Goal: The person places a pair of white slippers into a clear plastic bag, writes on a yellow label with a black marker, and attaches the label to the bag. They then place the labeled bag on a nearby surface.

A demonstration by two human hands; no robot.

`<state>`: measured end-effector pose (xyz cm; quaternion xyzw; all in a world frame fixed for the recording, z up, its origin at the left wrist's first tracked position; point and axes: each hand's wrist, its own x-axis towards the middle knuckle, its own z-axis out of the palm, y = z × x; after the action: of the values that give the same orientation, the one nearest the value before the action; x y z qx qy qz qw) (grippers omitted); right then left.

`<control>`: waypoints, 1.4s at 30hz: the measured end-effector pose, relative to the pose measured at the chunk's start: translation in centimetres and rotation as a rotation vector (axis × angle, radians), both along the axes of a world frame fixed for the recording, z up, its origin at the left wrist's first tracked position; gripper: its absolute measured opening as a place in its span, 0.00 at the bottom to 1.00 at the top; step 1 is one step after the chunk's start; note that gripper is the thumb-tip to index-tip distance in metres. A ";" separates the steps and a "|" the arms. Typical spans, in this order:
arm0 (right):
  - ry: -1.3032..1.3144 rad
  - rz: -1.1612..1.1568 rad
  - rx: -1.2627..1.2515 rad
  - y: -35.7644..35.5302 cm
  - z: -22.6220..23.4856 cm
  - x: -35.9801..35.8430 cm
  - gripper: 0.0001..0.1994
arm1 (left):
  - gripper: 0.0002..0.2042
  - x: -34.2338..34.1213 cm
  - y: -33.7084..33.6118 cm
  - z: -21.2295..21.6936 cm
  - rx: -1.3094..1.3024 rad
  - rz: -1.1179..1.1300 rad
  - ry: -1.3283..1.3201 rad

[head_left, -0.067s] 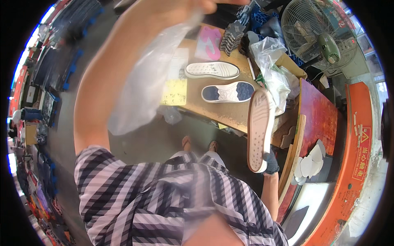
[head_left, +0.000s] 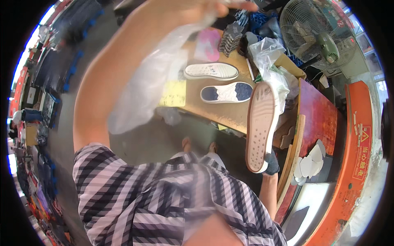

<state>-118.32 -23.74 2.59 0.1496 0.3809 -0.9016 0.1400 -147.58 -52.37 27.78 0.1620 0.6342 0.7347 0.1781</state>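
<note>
High at the top, my bare left hand pinches a translucent plastic bag, which hangs down beside my raised forearm. Part of this hand is blurred, and one finger sticks out to the right. My right hand, in a dark grey glove, grips the lower end of a shoe sole with a brownish-pink dotted bottom and white sidewall. The sole is held upright over the table's right side. Two more soles lie on the table: a white one with dark handwriting and a white and navy one.
On the brown worktable lie a yellow paper, pink cutouts, a stack of grey pieces and crumpled clear plastic. A fan stands at the back right. An orange machine beam runs along the right.
My left hand has shifted slightly right, with the plastic bag still in it. The sole in my right hand has tipped a little, its upper end moving up and right.
</note>
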 end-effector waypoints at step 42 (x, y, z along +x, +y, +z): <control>0.455 0.062 0.233 -1.0 5.4 -4.2 0.36 | 0.16 -0.8 16.3 2.2 -1.066 -0.172 0.660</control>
<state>-122.54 -24.71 7.95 -0.0539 0.5082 -0.8575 0.0600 -148.36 -36.07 30.03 0.3197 0.9193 0.2122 0.0876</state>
